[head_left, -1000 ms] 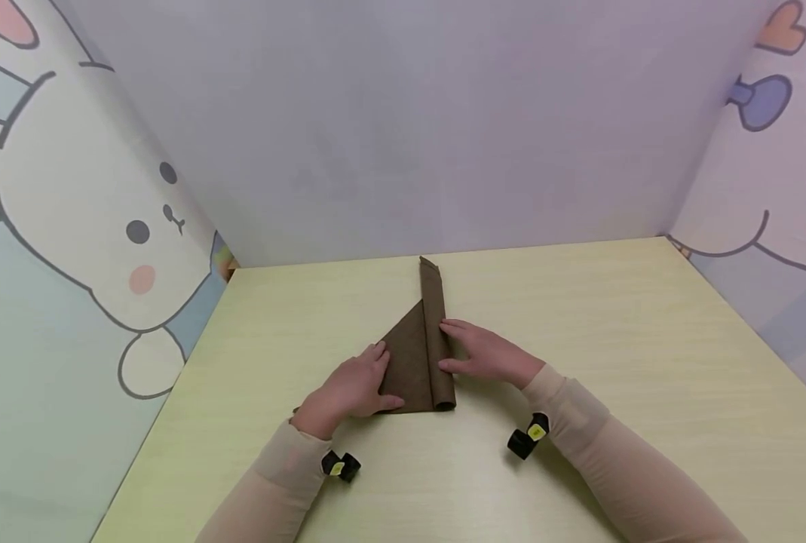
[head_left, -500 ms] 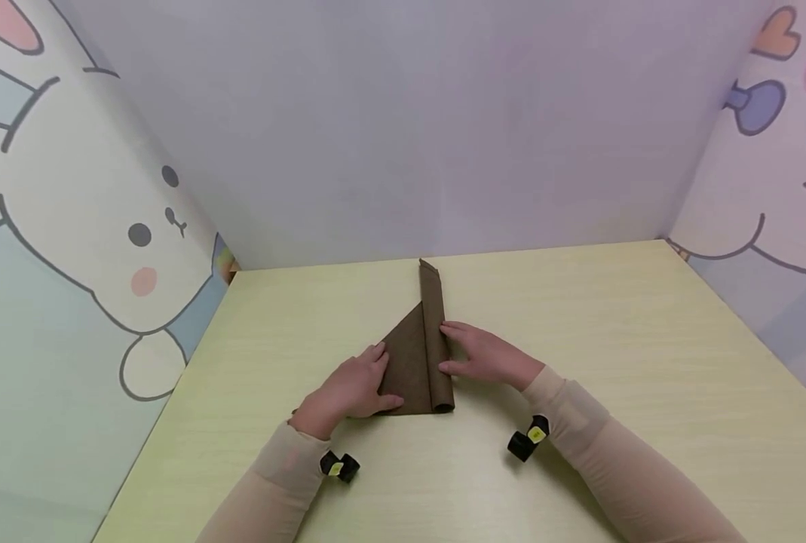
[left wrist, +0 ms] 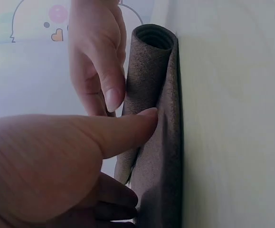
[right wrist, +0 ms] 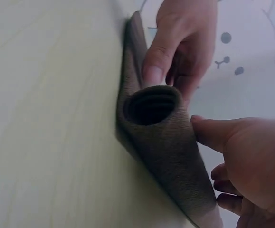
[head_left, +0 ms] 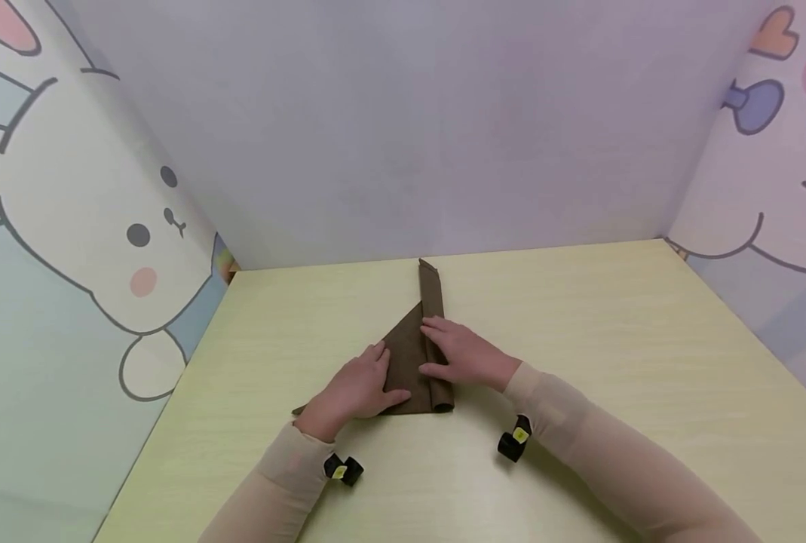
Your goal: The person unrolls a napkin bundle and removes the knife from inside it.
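A brown cloth (head_left: 432, 290) lies on the pale yellow table (head_left: 579, 324), its right side rolled into a tube and the rest a flat triangle to the left. My left hand (head_left: 358, 388) lies flat on the triangle, thumb against the roll's near end. My right hand (head_left: 460, 354) rests over the roll, fingers reaching across it onto the flat part. In the left wrist view my left hand's (left wrist: 47, 166) thumb touches the cloth below the roll's open end (left wrist: 156, 61). In the right wrist view my right hand (right wrist: 251, 161) touches the roll (right wrist: 151, 107) with its thumb.
Cartoon-printed walls enclose the table on the left (head_left: 70, 264), back (head_left: 409, 151) and right (head_left: 769, 188). A small black camera is strapped to each wrist. Bare tabletop lies on both sides of the cloth and in front of it.
My right hand has moved left across the roll, its fingers now over the flat part. The left hand has barely moved.
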Tool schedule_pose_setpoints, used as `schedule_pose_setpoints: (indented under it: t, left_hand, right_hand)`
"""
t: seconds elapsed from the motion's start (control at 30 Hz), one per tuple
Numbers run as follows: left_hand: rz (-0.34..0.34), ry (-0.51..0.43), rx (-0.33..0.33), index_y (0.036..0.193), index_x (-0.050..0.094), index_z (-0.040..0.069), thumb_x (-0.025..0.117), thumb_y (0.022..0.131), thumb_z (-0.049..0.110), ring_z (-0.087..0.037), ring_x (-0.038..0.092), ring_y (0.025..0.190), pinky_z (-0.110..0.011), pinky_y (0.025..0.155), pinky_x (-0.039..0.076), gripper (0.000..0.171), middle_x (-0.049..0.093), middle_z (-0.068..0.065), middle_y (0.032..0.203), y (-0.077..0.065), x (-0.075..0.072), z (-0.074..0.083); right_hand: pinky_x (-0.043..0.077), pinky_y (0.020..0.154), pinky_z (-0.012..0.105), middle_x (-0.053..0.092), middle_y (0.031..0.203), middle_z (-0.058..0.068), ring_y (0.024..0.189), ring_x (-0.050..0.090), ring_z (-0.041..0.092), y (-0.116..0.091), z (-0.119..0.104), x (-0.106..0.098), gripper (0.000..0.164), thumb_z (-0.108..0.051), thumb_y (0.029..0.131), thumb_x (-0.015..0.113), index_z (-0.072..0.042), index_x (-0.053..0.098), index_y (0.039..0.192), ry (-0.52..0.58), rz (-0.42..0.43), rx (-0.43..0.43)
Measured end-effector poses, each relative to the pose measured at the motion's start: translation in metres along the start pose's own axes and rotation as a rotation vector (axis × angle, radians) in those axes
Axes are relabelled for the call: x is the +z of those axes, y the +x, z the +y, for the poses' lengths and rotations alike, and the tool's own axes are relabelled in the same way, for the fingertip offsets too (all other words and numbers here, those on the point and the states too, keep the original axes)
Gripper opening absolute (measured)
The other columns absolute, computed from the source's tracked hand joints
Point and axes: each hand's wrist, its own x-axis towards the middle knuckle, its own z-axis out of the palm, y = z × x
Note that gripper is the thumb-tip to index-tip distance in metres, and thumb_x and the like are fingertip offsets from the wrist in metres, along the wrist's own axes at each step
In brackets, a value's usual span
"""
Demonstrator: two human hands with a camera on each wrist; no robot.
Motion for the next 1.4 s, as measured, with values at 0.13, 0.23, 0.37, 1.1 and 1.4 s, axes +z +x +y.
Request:
schedule_pose_setpoints:
  t: [0.13,0.23,0.37,1.1,1.4]
  left_hand:
    - [-0.008,0.009,-0.005,0.144,0.033,-0.011,0.059,0.090,0.055,-0.037,0.028,0.140,-0.045,0.107,0.034,0.089,0.026,-0.024,0.152,0.002,0.003,0.000]
    - [-0.006,0.024,0.000,0.143,0.034,-0.011,0.061,0.089,0.055,-0.038,0.028,0.140,-0.045,0.107,0.035,0.090,0.027,-0.025,0.152,0.002,0.004,-0.001]
    - [-0.016,0.027,0.002,0.143,0.033,-0.012,0.062,0.089,0.054,-0.038,0.026,0.140,-0.046,0.107,0.034,0.090,0.026,-0.025,0.152,0.001,0.004,0.000]
    - [-0.023,0.063,0.004,0.144,0.035,-0.009,0.062,0.086,0.058,-0.033,0.027,0.141,-0.047,0.107,0.035,0.092,0.026,-0.021,0.154,-0.002,0.004,-0.003]
    - [-0.040,0.092,-0.003,0.144,0.037,-0.007,0.060,0.087,0.060,-0.032,0.027,0.142,-0.049,0.107,0.033,0.091,0.027,-0.019,0.154,-0.002,0.002,-0.006]
  right_hand:
    - [0.025,0.110,0.056,0.027,0.155,0.013,0.144,0.019,0.030,0.004,-0.001,0.006,0.076,-0.051,0.093,0.057,-0.002,0.037,0.147,-0.041,-0.004,-0.003]
    - [0.023,0.109,0.059,0.025,0.156,0.011,0.145,0.015,0.029,0.005,-0.001,0.009,0.077,-0.055,0.093,0.055,-0.003,0.038,0.147,-0.053,-0.004,0.007]
    - [0.024,0.109,0.058,0.024,0.157,0.010,0.146,0.014,0.027,0.005,0.000,0.012,0.079,-0.057,0.092,0.055,-0.004,0.039,0.147,-0.057,-0.006,0.017]
    - [0.026,0.107,0.060,0.023,0.157,0.010,0.146,0.014,0.028,-0.002,0.004,0.019,0.077,-0.055,0.093,0.055,-0.004,0.038,0.148,-0.033,0.026,0.012]
    - [0.025,0.108,0.060,0.024,0.157,0.011,0.146,0.014,0.029,-0.005,0.002,0.016,0.076,-0.053,0.093,0.056,-0.003,0.038,0.147,-0.024,0.032,0.010]
